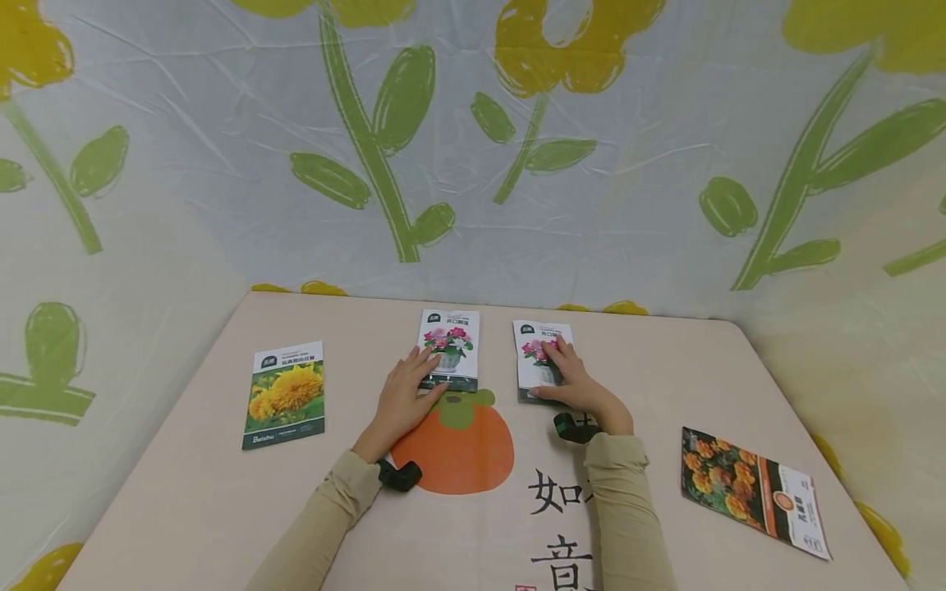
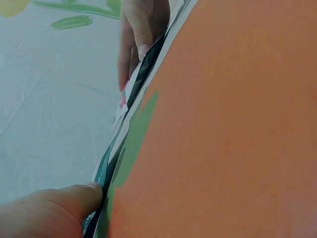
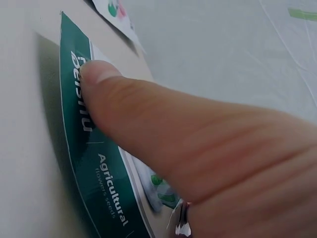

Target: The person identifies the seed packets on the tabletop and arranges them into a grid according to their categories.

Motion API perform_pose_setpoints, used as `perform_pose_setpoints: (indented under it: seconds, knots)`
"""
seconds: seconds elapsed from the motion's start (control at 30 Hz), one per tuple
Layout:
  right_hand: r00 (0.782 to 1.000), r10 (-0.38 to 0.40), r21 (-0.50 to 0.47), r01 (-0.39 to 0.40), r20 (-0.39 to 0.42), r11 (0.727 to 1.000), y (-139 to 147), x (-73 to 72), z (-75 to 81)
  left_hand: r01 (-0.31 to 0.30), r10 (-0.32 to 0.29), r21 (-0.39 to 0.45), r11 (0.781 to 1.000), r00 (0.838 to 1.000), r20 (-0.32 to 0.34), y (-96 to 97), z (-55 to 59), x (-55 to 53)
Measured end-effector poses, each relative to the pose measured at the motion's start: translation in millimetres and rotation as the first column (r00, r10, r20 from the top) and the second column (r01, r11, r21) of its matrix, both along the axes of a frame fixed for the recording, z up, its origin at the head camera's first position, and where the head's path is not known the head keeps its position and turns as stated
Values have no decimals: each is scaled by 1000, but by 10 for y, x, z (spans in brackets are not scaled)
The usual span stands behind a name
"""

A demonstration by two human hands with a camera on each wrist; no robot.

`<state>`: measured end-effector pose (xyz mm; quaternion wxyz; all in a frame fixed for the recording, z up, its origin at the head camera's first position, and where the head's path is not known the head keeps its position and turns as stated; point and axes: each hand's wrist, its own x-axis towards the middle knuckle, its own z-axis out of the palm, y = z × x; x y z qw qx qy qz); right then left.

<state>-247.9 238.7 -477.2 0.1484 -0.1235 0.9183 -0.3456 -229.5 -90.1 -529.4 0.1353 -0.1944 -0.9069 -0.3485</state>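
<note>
Two matching seed packets with pink flowers in a pot printed on them lie side by side near the table's far edge. My left hand rests on the lower left of the left packet, thumb at its dark green bottom band. Across the right packet lies my right hand, its fingers spread over the right side and its thumb on the bottom band. Close up in the right wrist view, that thumb presses the green band, whose edge stands slightly off the table.
A seed packet with yellow flowers lies at the left. Another with orange flowers lies slanted at the right. The table bears a printed orange persimmon and black characters. A flower-patterned curtain stands behind.
</note>
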Motion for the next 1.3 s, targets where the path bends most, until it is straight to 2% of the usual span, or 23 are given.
perform_pose_setpoints:
  seconds: [0.33, 0.6, 0.9, 1.3]
  knots:
    - [1000, 0, -3, 0, -12, 1000, -14, -20, -25, -1, 1, 1, 1000, 1000, -5, 6, 18, 8]
    - [998, 21, -72, -25, -62, 997, -17, 27, -20, -3, 3, -1, 1000, 1000, -12, 4, 19, 10]
    - [999, 10, -3, -10, -53, 1000, -57, -26, -42, 6, -6, 1, 1000, 1000, -10, 10, 34, 11]
    - [997, 11, -9, -12, -73, 1000, -92, -41, -57, 5, -5, -7, 1000, 1000, -5, 10, 28, 9]
